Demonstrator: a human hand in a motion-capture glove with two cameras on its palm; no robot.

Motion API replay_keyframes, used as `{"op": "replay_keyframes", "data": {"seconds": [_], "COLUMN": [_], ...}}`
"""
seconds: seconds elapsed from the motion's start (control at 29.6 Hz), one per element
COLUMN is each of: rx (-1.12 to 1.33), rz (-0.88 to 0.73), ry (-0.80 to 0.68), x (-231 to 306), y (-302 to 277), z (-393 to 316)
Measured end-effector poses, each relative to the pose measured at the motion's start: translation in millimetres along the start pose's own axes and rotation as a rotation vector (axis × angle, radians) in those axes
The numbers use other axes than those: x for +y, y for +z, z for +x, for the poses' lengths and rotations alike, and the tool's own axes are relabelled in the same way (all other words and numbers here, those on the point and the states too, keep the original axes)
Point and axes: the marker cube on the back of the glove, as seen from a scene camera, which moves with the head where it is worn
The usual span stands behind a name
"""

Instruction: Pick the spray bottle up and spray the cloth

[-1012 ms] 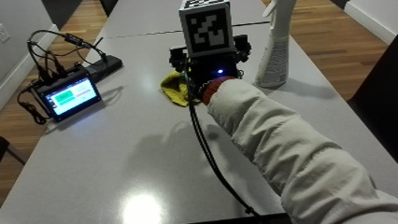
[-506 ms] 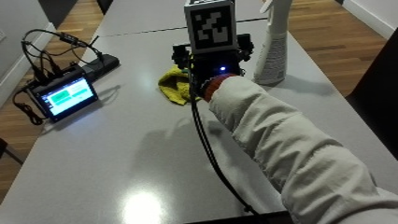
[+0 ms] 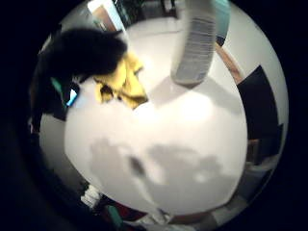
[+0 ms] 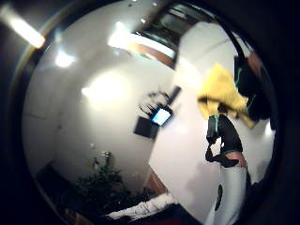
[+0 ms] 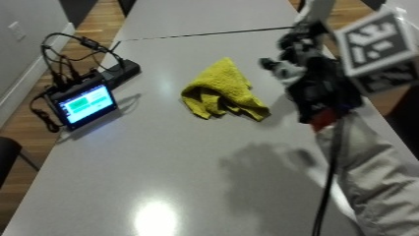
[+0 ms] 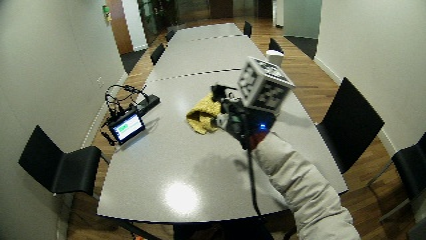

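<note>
Two things matter here, and neither is in my grasp. At the left edge of the grey table point(image 5: 164, 162) sits a small lit screen point(image 5: 84, 103) with a tangle of cables point(image 5: 72, 54) behind it. In the middle of the frame lies the crumpled yellow cloth point(image 5: 223, 93), flat on the table. To the right of it hangs my gloved right hand point(image 5: 314, 81), raised off the surface. Beyond it, at the upper right, the white spray bottle point(image 3: 195, 43) stands upright on the table, near my palm but apart from it.

I judge the main risk to be a knock. The bottle is tall and narrow, so if I come at it from the side with the back of my fingers I could tip it over. Grabbing it too high could also press the trigger before the nozzle faces the cloth, and the screen lies in that direction.

My forearm reaches up from the lower right of the frame. My fingers look relaxed and spread, closed on nothing.
</note>
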Motion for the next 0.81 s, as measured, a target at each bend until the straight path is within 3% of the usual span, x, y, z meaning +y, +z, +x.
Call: {"op": "replay_keyframes", "data": {"seconds": [0.1, 0.2, 0.27, 0.44, 0.81], "rx": [-0.245, -0.292, -0.272, -0.336, -0.484], "rz": [0.200, 0.450, 0.531, 0.506, 0.557], "ry": [-0.015, 0.108, 0.214, 0.360, 0.378], "x": [13.0, 32.1, 37.2, 25.6, 20.3], "y": [-37.6, -78.5, -93.0, -95.3, -100.4], "z": [41.0, 122.6, 174.3, 225.2, 231.4]}}
